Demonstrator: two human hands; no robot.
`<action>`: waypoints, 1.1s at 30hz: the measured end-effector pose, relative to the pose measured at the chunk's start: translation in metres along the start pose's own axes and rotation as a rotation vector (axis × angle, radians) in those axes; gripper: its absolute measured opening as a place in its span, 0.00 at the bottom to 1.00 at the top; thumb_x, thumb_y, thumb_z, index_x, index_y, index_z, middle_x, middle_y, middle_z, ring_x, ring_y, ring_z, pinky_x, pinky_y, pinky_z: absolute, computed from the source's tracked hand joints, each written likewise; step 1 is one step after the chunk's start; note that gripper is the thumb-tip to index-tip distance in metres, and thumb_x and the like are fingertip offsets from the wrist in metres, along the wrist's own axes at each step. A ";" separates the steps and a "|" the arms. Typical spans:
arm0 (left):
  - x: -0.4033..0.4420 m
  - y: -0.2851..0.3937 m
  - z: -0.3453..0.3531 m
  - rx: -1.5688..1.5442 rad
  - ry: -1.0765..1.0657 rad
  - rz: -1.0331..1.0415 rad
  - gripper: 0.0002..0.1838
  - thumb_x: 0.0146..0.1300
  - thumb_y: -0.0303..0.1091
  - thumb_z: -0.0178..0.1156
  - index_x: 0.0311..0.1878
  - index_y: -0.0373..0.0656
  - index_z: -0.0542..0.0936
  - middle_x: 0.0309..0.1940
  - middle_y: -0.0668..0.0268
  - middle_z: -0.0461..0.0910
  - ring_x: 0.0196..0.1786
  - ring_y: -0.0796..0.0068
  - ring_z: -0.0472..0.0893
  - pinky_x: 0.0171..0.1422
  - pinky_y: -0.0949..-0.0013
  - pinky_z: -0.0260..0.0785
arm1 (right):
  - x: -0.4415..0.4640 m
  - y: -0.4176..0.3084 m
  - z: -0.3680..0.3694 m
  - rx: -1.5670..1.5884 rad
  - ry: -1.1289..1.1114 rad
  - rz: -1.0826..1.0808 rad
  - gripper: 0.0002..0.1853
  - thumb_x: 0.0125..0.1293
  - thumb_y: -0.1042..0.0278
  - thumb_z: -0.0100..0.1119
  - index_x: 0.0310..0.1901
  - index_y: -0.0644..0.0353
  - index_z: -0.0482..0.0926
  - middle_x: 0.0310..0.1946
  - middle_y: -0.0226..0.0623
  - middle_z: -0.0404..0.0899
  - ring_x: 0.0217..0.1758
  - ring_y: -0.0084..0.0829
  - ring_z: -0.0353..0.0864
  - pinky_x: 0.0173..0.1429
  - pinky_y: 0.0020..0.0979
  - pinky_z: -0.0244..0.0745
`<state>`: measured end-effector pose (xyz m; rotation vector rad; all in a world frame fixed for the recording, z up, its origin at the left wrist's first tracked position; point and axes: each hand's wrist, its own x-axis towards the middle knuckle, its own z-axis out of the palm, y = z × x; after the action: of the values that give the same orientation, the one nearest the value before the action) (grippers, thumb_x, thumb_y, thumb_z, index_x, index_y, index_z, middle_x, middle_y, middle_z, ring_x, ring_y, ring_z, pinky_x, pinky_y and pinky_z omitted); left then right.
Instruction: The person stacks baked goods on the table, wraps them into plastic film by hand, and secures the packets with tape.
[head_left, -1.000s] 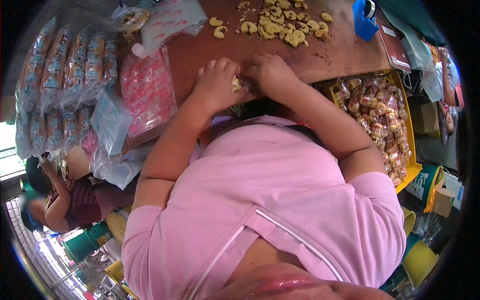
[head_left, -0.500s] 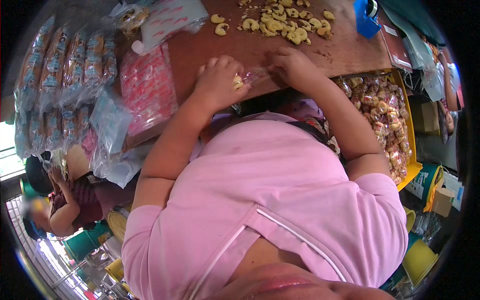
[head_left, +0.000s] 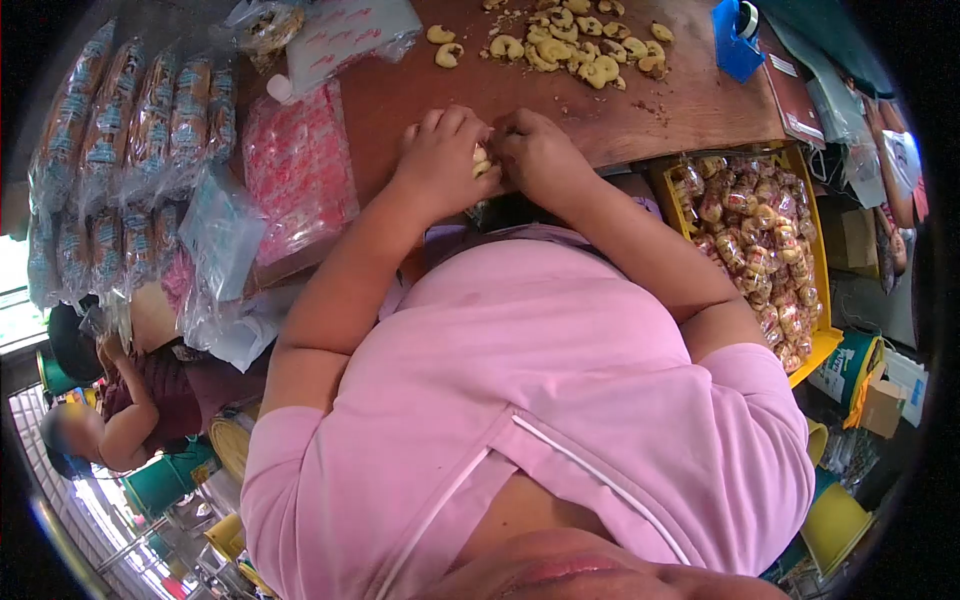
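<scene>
I'd squeeze lightly: my left hand [head_left: 438,155] grips a pale pastry [head_left: 481,162]; my right hand [head_left: 548,156] curls, hold hidden from me.

Left hand [head_left: 442,152]: back upward, fingers bent, thumb towards the right.
Right hand [head_left: 541,152]: fingers curled inward, tips hidden.
Spacing: 2 hands close together, contact unclear.
Left forearm [head_left: 360,265]: bare, slanting forward and inward.
Right forearm [head_left: 655,235]: bare, angled inward.
</scene>
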<state>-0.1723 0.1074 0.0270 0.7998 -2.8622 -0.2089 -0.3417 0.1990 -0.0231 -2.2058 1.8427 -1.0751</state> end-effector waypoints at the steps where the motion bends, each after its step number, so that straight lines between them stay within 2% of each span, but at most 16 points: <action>1: 0.000 -0.001 0.001 -0.038 -0.011 0.006 0.34 0.52 0.52 0.73 0.61 0.49 0.77 0.59 0.64 0.76 0.65 0.56 0.73 0.67 0.46 0.65 | 0.000 0.001 0.000 0.003 0.007 -0.023 0.13 0.59 0.67 0.60 0.42 0.62 0.88 0.42 0.54 0.81 0.48 0.56 0.81 0.57 0.50 0.76; 2: 0.000 -0.003 0.004 -0.036 0.014 0.016 0.36 0.52 0.52 0.73 0.62 0.49 0.75 0.59 0.63 0.76 0.65 0.55 0.73 0.67 0.46 0.65 | 0.000 0.001 0.000 0.003 0.018 -0.044 0.13 0.59 0.67 0.60 0.42 0.62 0.88 0.42 0.54 0.81 0.48 0.56 0.81 0.57 0.50 0.76; 5: 0.004 -0.008 0.011 -0.033 0.058 0.053 0.40 0.51 0.53 0.74 0.65 0.49 0.72 0.60 0.61 0.76 0.66 0.54 0.73 0.67 0.45 0.65 | 0.000 -0.003 0.011 0.006 0.050 0.117 0.13 0.58 0.67 0.60 0.42 0.62 0.88 0.45 0.52 0.82 0.49 0.54 0.81 0.59 0.48 0.77; 8: 0.004 -0.009 0.009 -0.033 0.017 0.062 0.42 0.51 0.55 0.74 0.67 0.47 0.70 0.62 0.59 0.75 0.67 0.52 0.72 0.68 0.44 0.65 | 0.002 -0.011 -0.003 -0.195 -0.072 -0.006 0.17 0.58 0.72 0.64 0.50 0.59 0.87 0.46 0.40 0.81 0.51 0.46 0.80 0.56 0.41 0.79; 10: 0.004 -0.008 0.002 -0.033 -0.011 0.071 0.44 0.52 0.55 0.74 0.68 0.46 0.69 0.63 0.58 0.75 0.68 0.51 0.72 0.70 0.42 0.64 | 0.005 -0.011 -0.005 -0.184 -0.120 -0.002 0.16 0.60 0.71 0.62 0.50 0.60 0.87 0.48 0.40 0.80 0.51 0.45 0.80 0.56 0.42 0.79; 13: 0.001 -0.017 -0.010 -0.236 -0.028 0.118 0.41 0.56 0.50 0.72 0.71 0.45 0.68 0.64 0.56 0.74 0.70 0.49 0.70 0.73 0.40 0.61 | 0.010 -0.017 -0.011 -0.251 -0.254 0.026 0.16 0.62 0.69 0.59 0.51 0.60 0.86 0.52 0.39 0.78 0.53 0.44 0.78 0.57 0.43 0.79; 16: -0.006 -0.039 -0.017 -0.421 0.188 0.269 0.37 0.59 0.38 0.68 0.72 0.44 0.69 0.65 0.53 0.74 0.71 0.47 0.70 0.77 0.40 0.57 | 0.008 -0.023 -0.013 -0.346 -0.327 0.013 0.17 0.63 0.68 0.57 0.52 0.60 0.85 0.54 0.39 0.76 0.55 0.43 0.77 0.57 0.43 0.79; 19: -0.026 -0.071 -0.015 -0.298 0.227 0.386 0.34 0.57 0.29 0.63 0.70 0.45 0.72 0.67 0.55 0.74 0.74 0.49 0.69 0.81 0.41 0.54 | 0.007 -0.026 -0.019 -0.335 -0.332 0.007 0.17 0.63 0.68 0.56 0.52 0.61 0.85 0.54 0.38 0.76 0.56 0.42 0.77 0.57 0.43 0.79; 22: -0.043 -0.073 -0.018 -0.171 0.073 0.515 0.35 0.55 0.25 0.60 0.70 0.47 0.74 0.71 0.59 0.73 0.78 0.55 0.67 0.83 0.41 0.51 | 0.006 -0.022 -0.015 -0.308 -0.298 -0.008 0.17 0.63 0.66 0.58 0.51 0.61 0.85 0.54 0.38 0.75 0.56 0.42 0.76 0.57 0.43 0.78; 25: -0.045 -0.066 -0.017 -0.090 0.010 0.529 0.35 0.56 0.24 0.59 0.71 0.49 0.74 0.75 0.66 0.71 0.81 0.62 0.64 0.83 0.41 0.50 | 0.005 -0.027 -0.023 -0.328 -0.322 -0.011 0.18 0.63 0.63 0.60 0.52 0.61 0.84 0.55 0.38 0.75 0.57 0.42 0.75 0.57 0.44 0.76; 33: -0.026 -0.061 -0.020 -0.078 -0.013 0.575 0.36 0.57 0.26 0.61 0.72 0.49 0.73 0.75 0.66 0.71 0.79 0.63 0.66 0.83 0.42 0.50 | -0.007 -0.017 -0.035 -0.234 -0.245 0.020 0.21 0.67 0.54 0.60 0.58 0.54 0.84 0.59 0.38 0.75 0.62 0.45 0.72 0.66 0.51 0.67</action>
<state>-0.1159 0.0673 0.0323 -0.0547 -2.9271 -0.2432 -0.3468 0.2231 0.0082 -2.3105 1.9584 -0.5774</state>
